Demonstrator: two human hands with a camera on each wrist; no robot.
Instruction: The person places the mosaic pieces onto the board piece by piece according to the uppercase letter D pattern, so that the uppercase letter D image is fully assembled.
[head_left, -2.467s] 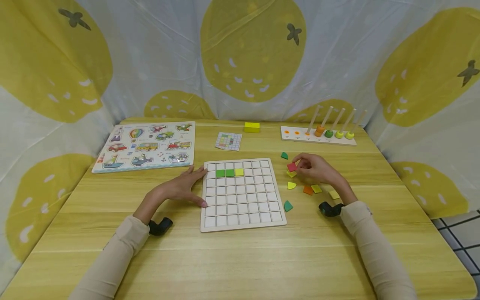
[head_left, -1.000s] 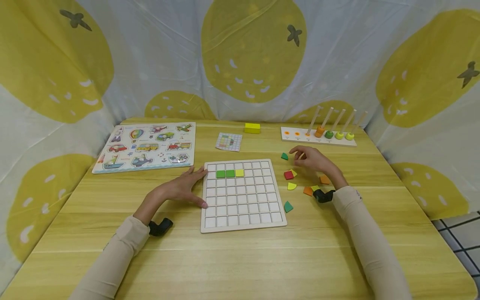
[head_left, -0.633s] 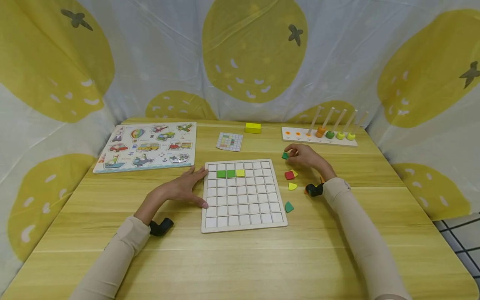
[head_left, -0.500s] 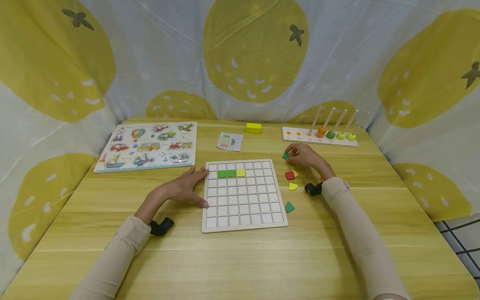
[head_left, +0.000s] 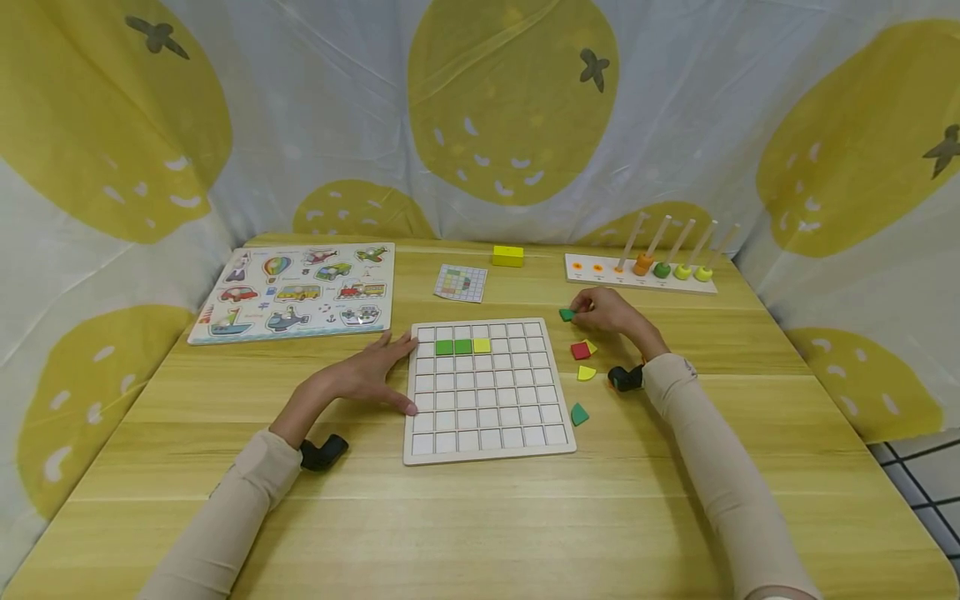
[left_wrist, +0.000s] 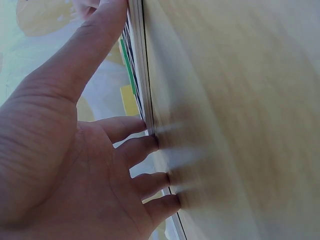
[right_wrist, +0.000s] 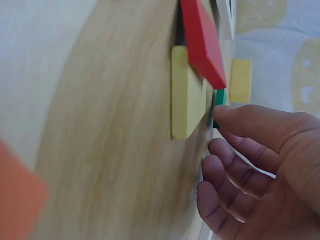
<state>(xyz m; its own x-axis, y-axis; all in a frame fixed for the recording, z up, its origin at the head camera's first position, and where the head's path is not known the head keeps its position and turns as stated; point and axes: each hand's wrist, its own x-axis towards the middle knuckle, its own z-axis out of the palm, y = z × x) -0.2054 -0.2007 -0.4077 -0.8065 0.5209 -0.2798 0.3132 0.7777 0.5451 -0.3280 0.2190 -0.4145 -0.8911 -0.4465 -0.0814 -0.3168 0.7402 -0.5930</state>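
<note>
The left hand [head_left: 363, 377] rests at the left edge of a white grid board [head_left: 491, 444], fingers spread and thumb on its rim; the left wrist view shows the fingertips [left_wrist: 150, 142] touching the edge. Two green square tiles [head_left: 453, 347] and a yellow square tile [head_left: 482, 345] sit in the board's second row. Right of the board, the right hand [head_left: 611, 312] pinches a green quarter-round tile [head_left: 566, 315] between thumb and finger, at the tabletop. Closer to the person, a red tile [right_wrist: 204, 45] leans on a yellow tile [right_wrist: 186, 100].
A yellow quarter-round tile [head_left: 587, 374] and a green one [head_left: 579, 414] lie right of the board. Behind it are a pattern card [head_left: 471, 283], a yellow block [head_left: 507, 257] and a peg stacker [head_left: 637, 282]. A vehicle puzzle [head_left: 300, 292] lies back left.
The right hand set the red tile down on the yellow one, then moved away from the person to the green quarter-round tile and took hold of it, turning it slightly. The left hand stayed put.
</note>
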